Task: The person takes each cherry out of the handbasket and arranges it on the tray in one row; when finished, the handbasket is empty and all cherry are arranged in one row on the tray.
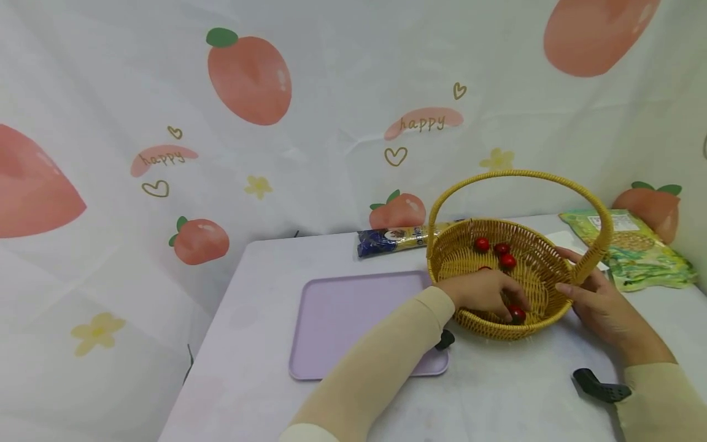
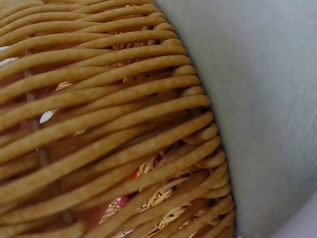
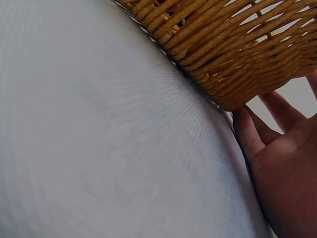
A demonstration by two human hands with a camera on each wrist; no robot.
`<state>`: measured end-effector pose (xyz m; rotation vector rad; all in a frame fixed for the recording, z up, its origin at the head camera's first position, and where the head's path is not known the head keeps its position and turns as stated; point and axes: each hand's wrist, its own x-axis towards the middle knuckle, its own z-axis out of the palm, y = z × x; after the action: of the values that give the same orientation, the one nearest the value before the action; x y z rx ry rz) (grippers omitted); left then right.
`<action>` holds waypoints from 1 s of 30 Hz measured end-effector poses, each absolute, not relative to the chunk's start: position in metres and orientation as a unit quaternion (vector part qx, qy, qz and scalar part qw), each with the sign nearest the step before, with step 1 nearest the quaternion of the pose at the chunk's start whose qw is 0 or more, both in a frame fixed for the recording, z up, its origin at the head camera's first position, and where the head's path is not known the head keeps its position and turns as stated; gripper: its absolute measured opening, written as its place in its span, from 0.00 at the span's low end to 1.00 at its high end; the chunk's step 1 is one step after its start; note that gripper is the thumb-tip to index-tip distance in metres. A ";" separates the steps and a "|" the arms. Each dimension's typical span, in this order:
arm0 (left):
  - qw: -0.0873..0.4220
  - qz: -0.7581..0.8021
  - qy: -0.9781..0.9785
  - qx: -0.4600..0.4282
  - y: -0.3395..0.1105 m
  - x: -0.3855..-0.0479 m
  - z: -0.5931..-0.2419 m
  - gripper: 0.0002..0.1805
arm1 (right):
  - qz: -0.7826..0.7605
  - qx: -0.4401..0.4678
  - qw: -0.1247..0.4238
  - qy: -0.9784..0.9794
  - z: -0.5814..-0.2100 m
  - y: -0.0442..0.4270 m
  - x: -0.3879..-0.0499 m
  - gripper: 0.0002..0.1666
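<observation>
A yellow woven basket (image 1: 530, 245) with a tall arched handle stands at the right of the table. Several small, shiny red round fruits (image 1: 507, 261) lie inside it. My left hand (image 1: 486, 293) reaches over the near-left rim, its thumb and fingers bent around one red fruit (image 1: 516, 315) near the basket's front wall. At the right side, my right hand (image 1: 602, 307) grips the rim by the foot of the handle. In the right wrist view that hand's fingers touch the woven wall (image 3: 237, 64). The left wrist view shows mostly basket weave (image 2: 109, 109), which hides the left fingers.
A lilac tray (image 1: 353, 319) lies left of the basket, partly under my left forearm. Behind are a blue and gold packet (image 1: 392, 239) and, at far right, a green printed bag (image 1: 635, 245). Black wrist-camera parts (image 1: 599, 385) show by the sleeves.
</observation>
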<state>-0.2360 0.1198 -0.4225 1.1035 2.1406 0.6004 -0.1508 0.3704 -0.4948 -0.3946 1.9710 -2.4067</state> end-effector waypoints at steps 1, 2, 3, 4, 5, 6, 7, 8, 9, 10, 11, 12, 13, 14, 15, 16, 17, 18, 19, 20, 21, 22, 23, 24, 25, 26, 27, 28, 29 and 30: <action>0.321 0.221 0.818 0.423 0.120 -0.236 -0.422 0.19 | -0.768 -0.128 0.002 0.627 -0.495 0.371 -0.151 0.43; 0.319 0.212 0.820 0.425 0.121 -0.235 -0.421 0.19 | -0.769 -0.132 0.002 0.626 -0.495 0.371 -0.151 0.43; 0.318 0.207 0.821 0.426 0.121 -0.235 -0.420 0.18 | -0.769 -0.131 0.002 0.626 -0.495 0.372 -0.151 0.43; 0.319 0.202 0.821 0.428 0.122 -0.234 -0.420 0.18 | -0.769 -0.131 0.002 0.626 -0.495 0.372 -0.151 0.43; 0.320 0.200 0.821 0.428 0.122 -0.234 -0.420 0.18 | -0.768 -0.130 0.000 0.626 -0.495 0.372 -0.151 0.43; 0.322 0.199 0.821 0.428 0.122 -0.233 -0.420 0.17 | -0.769 -0.129 -0.002 0.626 -0.495 0.372 -0.150 0.43; 0.324 0.198 0.821 0.427 0.123 -0.233 -0.420 0.17 | -0.769 -0.129 -0.003 0.626 -0.495 0.373 -0.150 0.43; 0.325 0.198 0.820 0.427 0.123 -0.233 -0.420 0.17 | -0.770 -0.128 -0.003 0.625 -0.495 0.372 -0.150 0.43; 0.325 0.198 0.820 0.427 0.123 -0.233 -0.420 0.16 | -0.770 -0.128 -0.004 0.625 -0.495 0.372 -0.150 0.43; 0.322 0.199 0.821 0.429 0.123 -0.234 -0.420 0.16 | -0.771 -0.128 -0.005 0.624 -0.495 0.372 -0.149 0.43; 0.318 0.201 0.822 0.428 0.123 -0.235 -0.421 0.16 | -0.771 -0.128 -0.004 0.623 -0.495 0.372 -0.149 0.44; 0.313 0.204 0.823 0.427 0.123 -0.236 -0.421 0.16 | -0.771 -0.128 -0.003 0.623 -0.495 0.372 -0.149 0.44; 0.307 0.210 0.825 0.426 0.123 -0.237 -0.422 0.17 | -0.771 -0.128 -0.003 0.623 -0.495 0.372 -0.150 0.44; 0.300 0.216 0.828 0.422 0.122 -0.238 -0.422 0.17 | -0.772 -0.129 -0.003 0.623 -0.495 0.372 -0.150 0.44; 0.291 0.227 0.828 0.421 0.122 -0.239 -0.423 0.18 | -0.771 -0.129 -0.003 0.624 -0.494 0.371 -0.150 0.43; 0.285 0.239 0.829 0.418 0.121 -0.240 -0.423 0.19 | -0.771 -0.130 -0.004 0.624 -0.494 0.371 -0.150 0.43; 0.279 0.253 0.828 0.415 0.120 -0.240 -0.423 0.19 | -0.770 -0.131 -0.005 0.624 -0.494 0.371 -0.150 0.43; 0.270 0.267 0.828 0.413 0.119 -0.241 -0.424 0.20 | -0.770 -0.132 -0.005 0.624 -0.494 0.370 -0.150 0.43; 0.262 0.284 0.826 0.410 0.117 -0.242 -0.423 0.20 | -0.769 -0.134 -0.004 0.624 -0.494 0.370 -0.150 0.42; 0.254 0.301 0.824 0.408 0.115 -0.241 -0.423 0.20 | -0.769 -0.136 -0.005 0.625 -0.495 0.369 -0.151 0.42; 0.246 0.321 0.819 0.407 0.112 -0.241 -0.422 0.20 | -0.768 -0.138 -0.004 0.625 -0.495 0.368 -0.151 0.42; 0.237 0.339 0.816 0.403 0.109 -0.240 -0.421 0.19 | -0.767 -0.139 -0.004 0.627 -0.495 0.368 -0.151 0.42; 0.227 0.356 0.812 0.403 0.106 -0.239 -0.420 0.19 | -0.766 -0.139 -0.002 0.628 -0.496 0.367 -0.151 0.42; 0.215 0.372 0.808 0.404 0.103 -0.238 -0.418 0.18 | -0.765 -0.140 -0.001 0.629 -0.496 0.367 -0.152 0.42; 0.205 0.388 0.801 0.406 0.099 -0.236 -0.416 0.18 | -0.763 -0.139 -0.002 0.631 -0.496 0.367 -0.151 0.42; 0.194 0.402 0.795 0.410 0.096 -0.234 -0.414 0.17 | -0.763 -0.137 -0.003 0.632 -0.496 0.367 -0.151 0.42; 0.186 0.417 0.787 0.415 0.092 -0.233 -0.412 0.17 | -0.763 -0.136 -0.004 0.632 -0.495 0.367 -0.151 0.42; 0.177 0.429 0.781 0.418 0.089 -0.230 -0.410 0.17 | -0.764 -0.135 -0.006 0.631 -0.495 0.367 -0.151 0.42; 0.171 0.443 0.774 0.419 0.085 -0.228 -0.408 0.17 | -0.764 -0.134 -0.007 0.630 -0.495 0.368 -0.151 0.42; 0.166 0.457 0.766 0.419 0.080 -0.226 -0.405 0.17 | -0.766 -0.134 -0.009 0.629 -0.494 0.368 -0.151 0.42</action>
<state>-0.2259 0.0803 -0.4053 1.1941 2.1823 1.3028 -0.1509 0.3682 -0.4941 -0.4227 1.9873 -2.4190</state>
